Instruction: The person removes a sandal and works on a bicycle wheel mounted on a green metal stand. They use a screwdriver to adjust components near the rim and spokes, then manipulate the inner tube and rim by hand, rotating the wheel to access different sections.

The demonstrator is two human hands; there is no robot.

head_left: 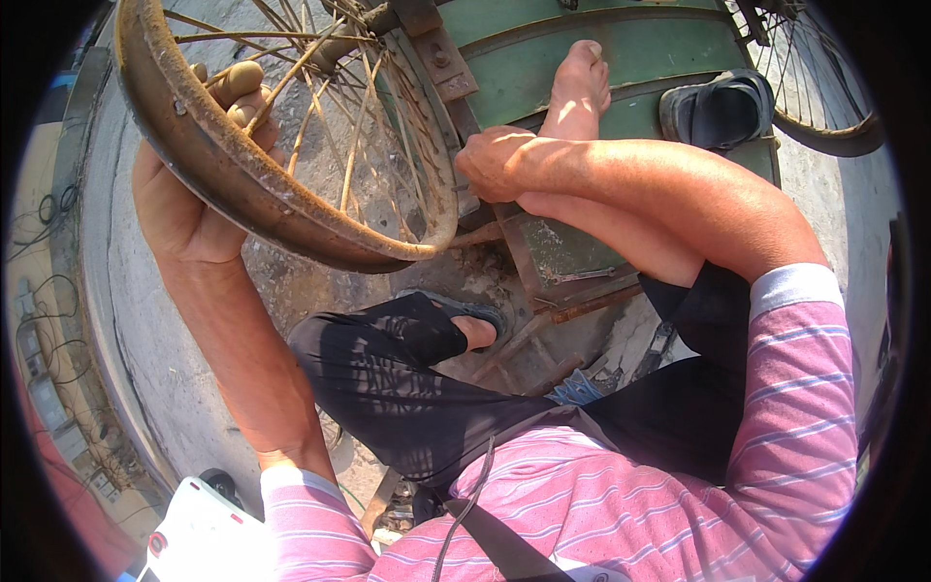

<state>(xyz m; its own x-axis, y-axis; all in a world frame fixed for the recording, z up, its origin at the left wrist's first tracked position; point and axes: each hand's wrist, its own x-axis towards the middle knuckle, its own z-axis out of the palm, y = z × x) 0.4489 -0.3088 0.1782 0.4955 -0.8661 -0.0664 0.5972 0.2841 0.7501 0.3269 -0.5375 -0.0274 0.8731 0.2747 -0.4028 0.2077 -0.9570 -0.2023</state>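
A rusty spoked wheel fills the upper left, its hub near the top edge. My left hand is closed round the left part of its rim, with fingertips showing among the spokes. At the wheel's right side my right hand is curled beside a rusty metal bracket. Whatever those fingers grip is hidden behind the hand. Under my right forearm lies a green metal cart bed with rusty edges. My bare foot rests on it, just beyond the right hand.
A dark slipper sits on the green bed. Another spoked wheel stands at the upper right. A slim metal tool lies on the bed's near part. Cables run along the far left, and a white object is at lower left.
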